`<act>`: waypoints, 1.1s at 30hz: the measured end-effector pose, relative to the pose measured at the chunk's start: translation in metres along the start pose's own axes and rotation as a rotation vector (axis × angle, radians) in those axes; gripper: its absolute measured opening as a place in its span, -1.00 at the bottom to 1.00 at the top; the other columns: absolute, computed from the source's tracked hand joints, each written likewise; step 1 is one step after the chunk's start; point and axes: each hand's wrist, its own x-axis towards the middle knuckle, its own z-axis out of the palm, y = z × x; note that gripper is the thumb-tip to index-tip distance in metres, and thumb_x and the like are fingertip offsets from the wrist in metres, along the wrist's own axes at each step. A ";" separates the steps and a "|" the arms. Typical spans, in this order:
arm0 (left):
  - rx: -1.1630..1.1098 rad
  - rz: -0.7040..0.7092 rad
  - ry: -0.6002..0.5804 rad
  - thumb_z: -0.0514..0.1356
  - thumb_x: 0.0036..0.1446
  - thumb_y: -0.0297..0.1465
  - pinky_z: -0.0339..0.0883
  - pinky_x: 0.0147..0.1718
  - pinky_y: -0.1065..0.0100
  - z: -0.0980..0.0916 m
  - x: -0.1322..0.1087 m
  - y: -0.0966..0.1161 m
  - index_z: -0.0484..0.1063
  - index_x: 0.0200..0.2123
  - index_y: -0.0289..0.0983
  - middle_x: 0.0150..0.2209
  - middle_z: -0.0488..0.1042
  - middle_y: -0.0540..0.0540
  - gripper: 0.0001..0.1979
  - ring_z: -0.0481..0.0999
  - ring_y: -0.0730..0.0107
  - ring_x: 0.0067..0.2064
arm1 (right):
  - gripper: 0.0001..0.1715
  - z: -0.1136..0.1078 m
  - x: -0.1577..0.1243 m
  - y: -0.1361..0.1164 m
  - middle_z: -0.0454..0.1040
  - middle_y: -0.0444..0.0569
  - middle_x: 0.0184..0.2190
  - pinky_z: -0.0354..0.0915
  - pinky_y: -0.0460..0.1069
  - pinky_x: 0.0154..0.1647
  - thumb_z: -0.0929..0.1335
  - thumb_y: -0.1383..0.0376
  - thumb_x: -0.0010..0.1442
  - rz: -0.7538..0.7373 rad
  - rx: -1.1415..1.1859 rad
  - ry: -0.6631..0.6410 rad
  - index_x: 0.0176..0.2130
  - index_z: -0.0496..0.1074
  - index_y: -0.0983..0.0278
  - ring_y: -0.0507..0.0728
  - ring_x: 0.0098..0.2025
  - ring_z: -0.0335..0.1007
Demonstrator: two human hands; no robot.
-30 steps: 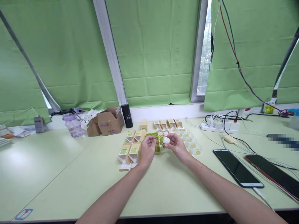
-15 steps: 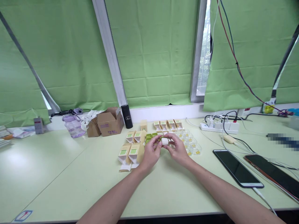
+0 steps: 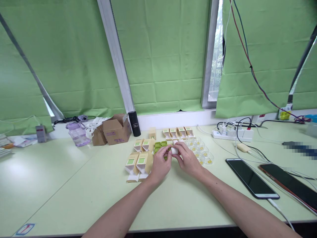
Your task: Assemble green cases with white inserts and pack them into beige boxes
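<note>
A small white piece (image 3: pixel 174 150) was held between the fingertips of both hands, over the tabletop (image 3: pixel 74 185) and toward the middle of its far edge. The left hand (image 3: pixel 160 164) and right hand (image 3: pixel 188 161) met around it, each grip pinched on the piece from its own side. Just behind the fingers lay green cases (image 3: pixel 160 144), partly hidden. Tan cartons (image 3: pixel 137 162) with green labels stood just left of the left hand. Clear trays (image 3: pixel 204 153) lay just right of the right hand. Farther right, two phones (image 3: pixel 252 178) lay toward the front-right corner, with a power strip (image 3: pixel 232 133) by the far edge. A box (image 3: pixel 116 129), a black cylinder (image 3: pixel 134 123) and a bottle (image 3: pixel 78 133) stood along the far edge to the left.
</note>
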 end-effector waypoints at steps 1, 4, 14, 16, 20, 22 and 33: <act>0.004 -0.006 0.007 0.29 0.24 -0.40 0.45 0.15 0.09 0.000 0.001 0.001 0.66 -0.01 -0.14 0.04 0.65 -0.19 -0.74 0.61 0.05 0.08 | -0.63 0.001 0.000 0.000 0.43 0.18 0.10 0.56 0.28 0.07 0.29 0.30 0.46 0.000 -0.012 -0.002 0.22 0.36 0.14 0.34 0.12 0.50; 0.005 -0.021 0.017 0.30 0.20 -0.44 0.42 0.19 0.06 0.000 0.002 0.003 0.68 -0.07 -0.14 0.01 0.66 -0.18 -0.75 0.61 0.04 0.06 | -0.64 0.005 0.000 0.000 0.43 0.19 0.10 0.56 0.31 0.07 0.27 0.30 0.47 0.009 -0.046 -0.001 0.21 0.35 0.16 0.35 0.13 0.49; 0.173 0.001 -0.004 0.17 0.29 -0.46 0.45 0.08 0.12 0.000 0.005 -0.003 0.67 -0.06 -0.14 -0.04 0.68 -0.16 -0.71 0.64 0.10 -0.04 | -0.66 0.014 0.000 -0.001 0.42 0.21 0.09 0.56 0.29 0.01 0.25 0.33 0.46 0.028 -0.069 0.018 0.19 0.33 0.19 0.35 0.09 0.48; 0.184 -0.005 -0.009 0.16 0.31 -0.44 0.45 0.06 0.12 0.000 0.005 -0.005 0.67 -0.05 -0.15 -0.03 0.68 -0.17 -0.71 0.64 0.10 -0.05 | -0.67 0.014 0.001 -0.002 0.43 0.21 0.08 0.55 0.28 -0.02 0.25 0.33 0.45 0.035 -0.064 0.016 0.18 0.33 0.20 0.35 0.07 0.48; 0.135 -0.011 0.010 0.21 0.29 -0.41 0.47 0.00 0.17 -0.001 0.006 -0.006 0.67 -0.06 -0.14 -0.05 0.68 -0.16 -0.75 0.63 0.11 -0.07 | -0.68 0.012 0.001 -0.003 0.44 0.19 0.07 0.53 0.27 0.02 0.26 0.33 0.45 0.050 -0.005 0.021 0.16 0.32 0.18 0.34 0.09 0.46; 0.132 0.005 0.004 0.22 0.31 -0.38 0.46 0.01 0.17 -0.003 0.006 -0.007 0.67 -0.03 -0.14 -0.02 0.67 -0.17 -0.75 0.62 0.11 -0.03 | -0.71 0.011 0.001 -0.003 0.45 0.17 0.04 0.52 0.26 0.03 0.28 0.33 0.44 0.069 0.052 0.029 0.13 0.33 0.17 0.33 0.08 0.47; -0.005 0.011 -0.139 0.37 0.21 -0.25 0.39 0.20 0.04 -0.013 0.010 -0.015 0.55 0.15 -0.21 0.16 0.55 -0.27 -0.55 0.54 0.02 0.16 | -0.58 0.008 0.002 0.001 0.44 -0.03 -0.06 0.51 0.05 -0.27 0.42 0.02 0.36 0.426 0.661 0.056 0.09 0.41 0.15 0.06 -0.36 0.53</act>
